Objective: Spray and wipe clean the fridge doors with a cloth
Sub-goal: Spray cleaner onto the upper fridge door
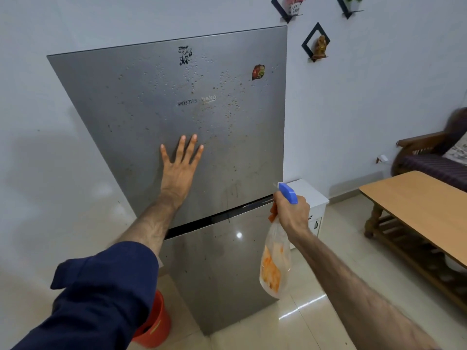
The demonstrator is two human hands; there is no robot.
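Spraying well under way on the upper fridge door: droplets beaded across its centre and right side, a few runs trailing down near its lower right corner. No wiping evident yet; beads unsmeared. Lower fridge door mostly dry-looking, a few specks and a faint streak only, so probably still to spray, then both doors to wipe.

Left hand laid flat on the upper door near its lower edge, fingers straight and spread wide, holding nothing. Right hand wrapped around the neck of the spray bottle, just off the right end of the gap between the doors, nozzle aimed at the fridge.

Doors: flat brushed-grey metal, glossy enough to mirror a ceiling light low down. Bottle: clear soft-looking plastic with orange-and-white label, hard blue trigger head. Red sticker near the upper right corner. No cloth clearly in view. Orange bucket on the tiled floor beside the fridge's lower left corner.
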